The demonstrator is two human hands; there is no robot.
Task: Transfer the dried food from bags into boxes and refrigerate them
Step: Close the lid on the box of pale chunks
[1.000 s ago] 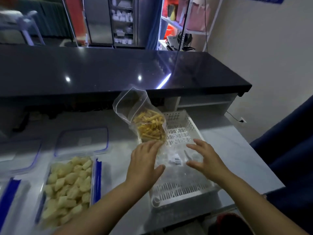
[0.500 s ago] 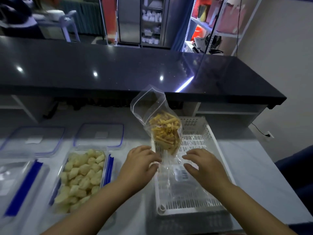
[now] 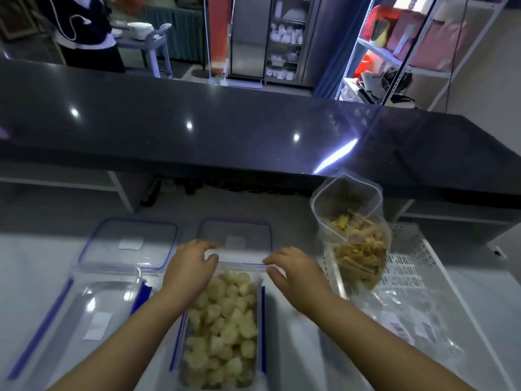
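A clear box (image 3: 225, 320) filled with pale dried chunks lies in front of me, blue clips along its sides. Its clear, blue-rimmed lid (image 3: 239, 235) lies flat just behind it. My left hand (image 3: 191, 269) pinches the lid's near left corner between curled fingers and thumb. At the near right corner, my right hand (image 3: 296, 273) pinches the same edge. An open plastic bag (image 3: 358, 244) of orange-yellow dried strips stands unheld at the right, in a white perforated basket (image 3: 408, 238).
An empty clear box (image 3: 93, 306) sits at the left with its own lid (image 3: 129, 244) behind it. Flattened clear bags (image 3: 408, 325) lie in the basket's near part. A raised black counter (image 3: 225, 122) runs across behind the worktop. A person stands far back left.
Both hands have left the bag of strips, which stays standing in the basket, and moved left to the lid behind the filled box. My view has swung left too.
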